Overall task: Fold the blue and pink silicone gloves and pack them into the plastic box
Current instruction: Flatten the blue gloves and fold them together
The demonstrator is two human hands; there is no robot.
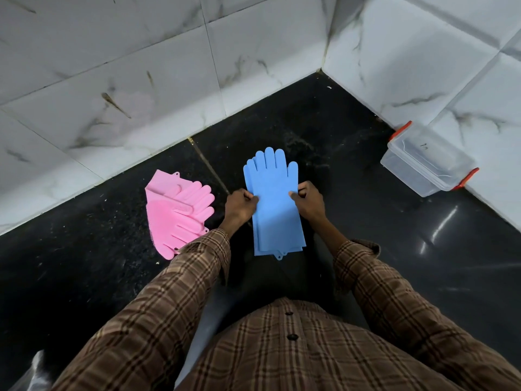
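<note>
Hands (242, 206) grip blue gloves (272, 204) pointing away

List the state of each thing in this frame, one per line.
blue gloves: stacked flat, unfolded, pinched at both side edges
pink gloves: loose overlapping pile on the floor, unfolded, untouched
plastic box: by the wall, nothing visible inside
left hand: pinching the blue gloves' left edge
right hand: pinching their right edge
</note>
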